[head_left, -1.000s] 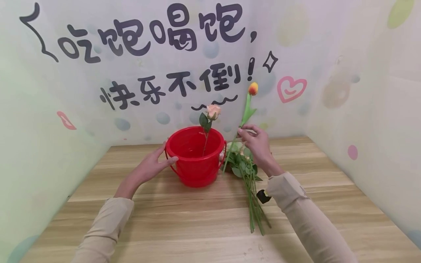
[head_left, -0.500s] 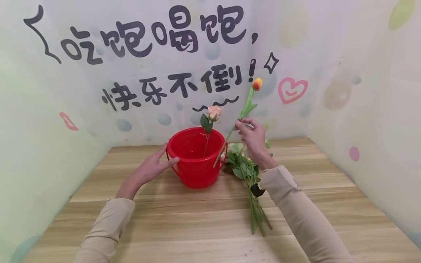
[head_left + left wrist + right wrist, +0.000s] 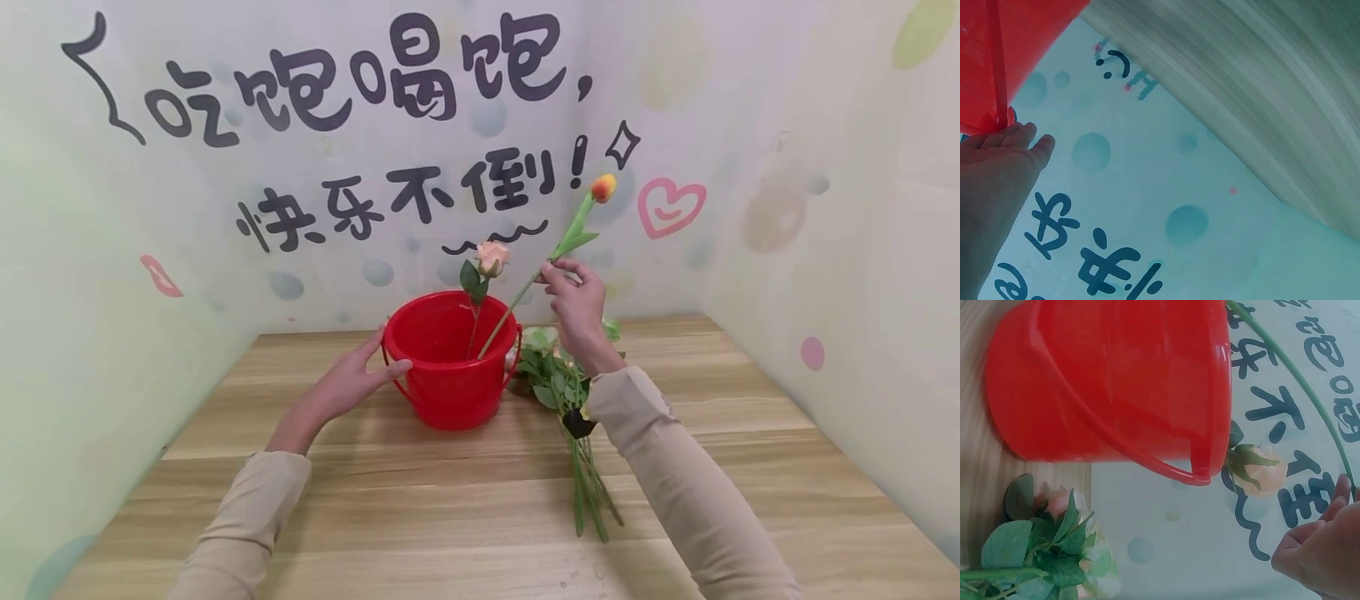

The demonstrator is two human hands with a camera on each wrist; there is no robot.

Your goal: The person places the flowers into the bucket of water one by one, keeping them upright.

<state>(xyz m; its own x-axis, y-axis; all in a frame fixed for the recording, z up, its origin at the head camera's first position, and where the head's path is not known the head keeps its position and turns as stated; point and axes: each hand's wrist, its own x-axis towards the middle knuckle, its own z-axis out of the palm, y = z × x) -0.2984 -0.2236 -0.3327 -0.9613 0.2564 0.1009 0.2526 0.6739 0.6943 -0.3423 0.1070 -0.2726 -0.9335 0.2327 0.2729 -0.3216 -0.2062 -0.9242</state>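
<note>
A red bucket (image 3: pixel 453 392) stands on the table, with a peach rose (image 3: pixel 492 259) upright inside it. My left hand (image 3: pixel 347 379) rests against the bucket's left rim, fingers fairly straight and thumb at the front; its fingertips also show against the bucket in the left wrist view. In my right hand (image 3: pixel 579 307) I pinch the green stem of an orange-yellow tulip (image 3: pixel 603 188). The tulip leans right, and its lower stem end is at the bucket's opening, near the front rim. In the right wrist view the stem (image 3: pixel 1300 378) arcs over the rim from my fingers.
Several leafy flowers (image 3: pixel 551 375) lie to the right of the bucket, their stems pointing toward me. A small black object (image 3: pixel 577 423) shows by my right cuff. Behind the wooden table (image 3: pixel 420 525) hangs a printed backdrop (image 3: pixel 360 100).
My right hand has risen slightly and brought the tulip's stem end left, from beside the bucket to its opening. The tulip tilts further right. The left hand stays on the bucket.
</note>
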